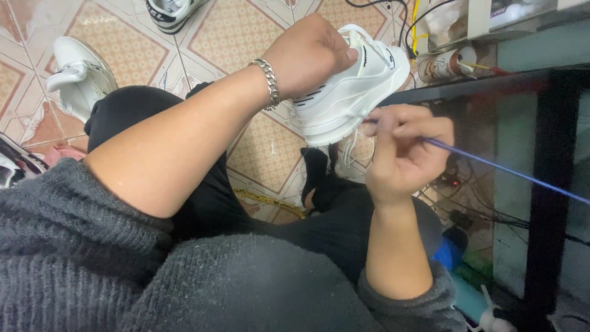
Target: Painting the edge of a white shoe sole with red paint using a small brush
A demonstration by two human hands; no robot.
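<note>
Head view looks straight down at my lap, and I see both hands raised over black trousers (203,184) and grey knitted sleeves (67,246). My left hand (310,52) has its fingers clamped over the top of a white sneaker (350,92), gripping it around the collar so the shoe hangs tilted, its thick sole facing my right hand. A silver chain bracelet (269,83) sits on that left wrist. My right hand (402,154) is just below the sneaker's sole, fingers pinched together on a thin blue stick (504,169) that runs out to the right and down across the dark counter edge (553,184). The stick's near end lies at the sole, but I cannot tell whether it touches it. A loose white lace (351,150) dangles from the shoe beside my right hand.

On the tiled floor (110,43) to the left lies another white sneaker (77,77), well apart from the held one, and a third shoe (169,12) shows at the top edge. Cables (467,215) tangle under the counter, and a round can (445,64) lies near the held shoe's toe.
</note>
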